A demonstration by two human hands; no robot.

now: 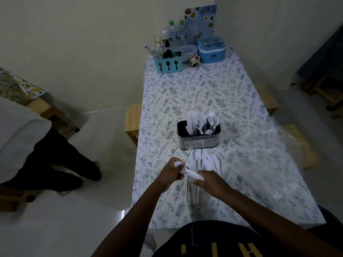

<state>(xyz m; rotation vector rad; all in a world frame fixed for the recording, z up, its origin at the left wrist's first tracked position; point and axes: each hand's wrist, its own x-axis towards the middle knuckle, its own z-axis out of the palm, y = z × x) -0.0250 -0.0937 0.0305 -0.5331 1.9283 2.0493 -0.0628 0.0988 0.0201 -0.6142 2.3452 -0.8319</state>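
head view: a white plastic spoon (192,173) is held in the air between both hands, just above the near end of the table (241,101). the left hand (171,172) curls its fingers round the bowl end. the right hand (210,179) seems to pinch the handle end, though blur makes that grip hard to read. under and just beyond the hands a row (203,160) of white forks, knives and spoons lies side by side on the floral cloth, tips toward a black holder (198,140). the holder stands just past them with more white cutlery upright in it. at the far end, well apart, stand a blue caddy (168,65), two bottles (177,33), a blue box (211,51) and a menu card (201,17). off to the left, away from the table, is another person (37,145) in a white top and dark trousers.
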